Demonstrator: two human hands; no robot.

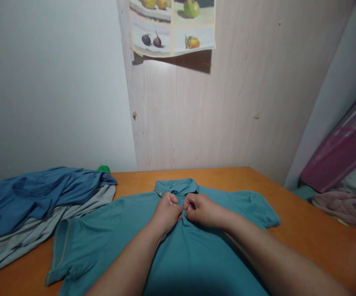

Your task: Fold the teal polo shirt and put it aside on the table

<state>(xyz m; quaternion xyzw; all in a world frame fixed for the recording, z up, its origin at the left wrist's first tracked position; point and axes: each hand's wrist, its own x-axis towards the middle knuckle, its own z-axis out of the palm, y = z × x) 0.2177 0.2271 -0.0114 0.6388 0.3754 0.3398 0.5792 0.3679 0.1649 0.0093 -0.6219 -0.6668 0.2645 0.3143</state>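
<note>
Teal shirt point(196, 255) lies spread beneath both hands — I have the left hand point(167, 211) and right hand point(205, 209) curled nearly closed, pinching its front — collar point(162, 188) just beyond them, blue cloth point(42, 197) leftward.

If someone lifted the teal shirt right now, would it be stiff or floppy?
The shirt would probably droop: its cloth is softly creased. The sleeves, spread and wrinkled, might dangle. The collar may keep its shape better, being folded over.
</note>
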